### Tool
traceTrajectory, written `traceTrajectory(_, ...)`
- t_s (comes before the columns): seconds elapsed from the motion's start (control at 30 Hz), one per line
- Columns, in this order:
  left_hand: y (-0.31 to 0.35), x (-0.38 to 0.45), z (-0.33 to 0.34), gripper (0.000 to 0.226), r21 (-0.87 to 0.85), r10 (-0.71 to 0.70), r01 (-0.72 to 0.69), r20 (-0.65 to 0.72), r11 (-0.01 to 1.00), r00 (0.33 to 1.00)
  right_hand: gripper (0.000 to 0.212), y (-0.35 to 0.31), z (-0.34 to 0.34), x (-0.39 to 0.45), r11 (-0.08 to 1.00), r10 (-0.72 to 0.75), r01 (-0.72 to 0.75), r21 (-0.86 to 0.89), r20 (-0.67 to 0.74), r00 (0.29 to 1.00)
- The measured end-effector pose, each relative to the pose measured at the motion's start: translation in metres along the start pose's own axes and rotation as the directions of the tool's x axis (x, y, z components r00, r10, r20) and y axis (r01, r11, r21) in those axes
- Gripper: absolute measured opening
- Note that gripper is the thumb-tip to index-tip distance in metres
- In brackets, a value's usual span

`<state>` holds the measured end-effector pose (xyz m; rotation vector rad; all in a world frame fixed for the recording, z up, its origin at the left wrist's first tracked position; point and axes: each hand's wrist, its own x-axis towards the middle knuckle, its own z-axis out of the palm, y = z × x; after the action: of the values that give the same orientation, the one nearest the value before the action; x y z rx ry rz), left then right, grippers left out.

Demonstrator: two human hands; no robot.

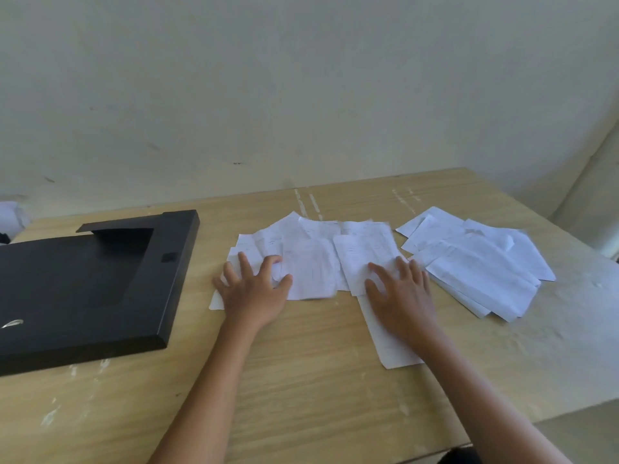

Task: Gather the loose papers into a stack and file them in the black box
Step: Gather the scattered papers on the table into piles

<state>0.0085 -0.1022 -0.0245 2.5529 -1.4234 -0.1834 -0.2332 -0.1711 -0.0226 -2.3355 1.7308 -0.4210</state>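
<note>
Both hands (pixel 254 289) (pixel 402 293) spread flat on blurred papers (pixel 315 262); black box (pixel 83 289) cut off left.

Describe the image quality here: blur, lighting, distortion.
Head view: the left hand and right hand look slightly motion-blurred on the papers; print is too soft to read; light is even, shadows faint; wide-angle bends the table edges; black box lacks detail.
</note>
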Motion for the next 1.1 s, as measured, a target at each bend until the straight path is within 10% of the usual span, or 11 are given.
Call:
traceTrajectory(0.37, 0.010, -0.027, 0.014, 0.050, -0.098, 0.028, -0.043, -0.149, 0.994, 0.988, 0.039, -0.030, -0.001, 0.010, 0.872, 0.046, 0.007, 0.490, -0.097, 0.994)
traceTrajectory(0.63, 0.039, -0.009, 0.005, 0.044, -0.149, -0.151, 0.139, -0.076, 0.979, 0.986, 0.035, 0.014, -0.003, 0.014, 0.984, -0.098, 0.102, 0.146, -0.036, 0.995)
traceTrajectory(0.77, 0.056, -0.010, 0.008, 0.045, -0.178, -0.101, 0.105, 0.033, 0.978, 0.994, 0.036, 0.016, -0.001, 0.017, 0.948, -0.073, 0.095, 0.302, -0.083, 0.994)
traceTrajectory(0.9, 0.049, 0.013, -0.005, 0.052, -0.252, -0.114, 0.072, -0.159, 0.965, 0.981, 0.029, 0.018, -0.008, 0.016, 0.812, 0.072, 0.012, 0.583, -0.120, 0.990)
traceTrajectory(1.1, 0.045, 0.093, -0.008, 0.062, -0.142, -0.070, 0.072, 0.016, 0.987, 0.997, 0.027, 0.019, -0.006, 0.019, 0.846, 0.039, 0.036, 0.533, -0.130, 0.991)
